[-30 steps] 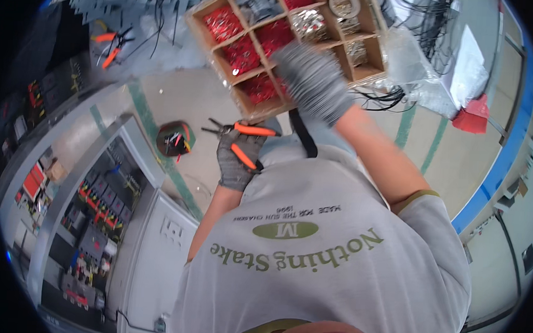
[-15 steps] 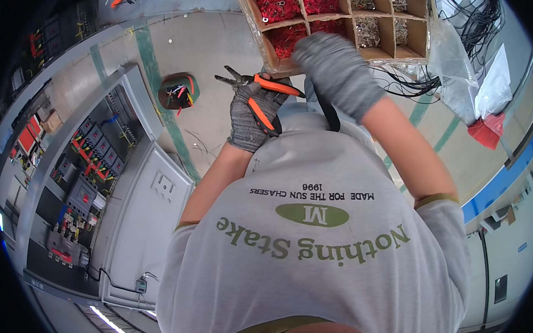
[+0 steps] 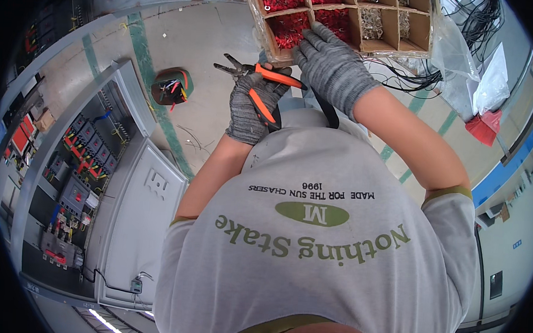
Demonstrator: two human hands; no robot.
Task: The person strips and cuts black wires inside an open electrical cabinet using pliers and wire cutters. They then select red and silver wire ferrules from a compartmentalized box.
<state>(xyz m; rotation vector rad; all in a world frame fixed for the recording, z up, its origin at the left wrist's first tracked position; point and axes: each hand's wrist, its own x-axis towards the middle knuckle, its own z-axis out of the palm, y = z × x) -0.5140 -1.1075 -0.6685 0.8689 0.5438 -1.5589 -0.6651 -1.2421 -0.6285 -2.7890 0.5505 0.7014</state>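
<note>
My left hand [image 3: 247, 110], in a grey knit glove, is closed around pliers [image 3: 282, 77] with orange-and-black handles. Their metal jaws point up and left, spread apart, with nothing between them. My right hand [image 3: 336, 70], gloved the same way, lies at the near wall of a divided cardboard box [image 3: 396, 53]. Its fingers are stretched out, their tips by the divider between the two near-left compartments. Red-sleeved crimp terminals [image 3: 287, 26] fill those compartments, and the fingers reach their edge. Bare metal terminals [image 3: 372, 24] lie in compartments to the right.
An open electrical cabinet [image 3: 75, 186] with its white door [image 3: 147, 202] stands at left. On the floor sits a dark tub [image 3: 172, 88] of tools. Black cables [image 3: 476, 27], plastic bags [image 3: 492, 88] and a red brush head [image 3: 484, 128] are at right.
My right hand, blurred before, has become still, and its fingers now stretch toward the near-left compartments. The pliers stay in my left hand. The view has shifted slightly.
</note>
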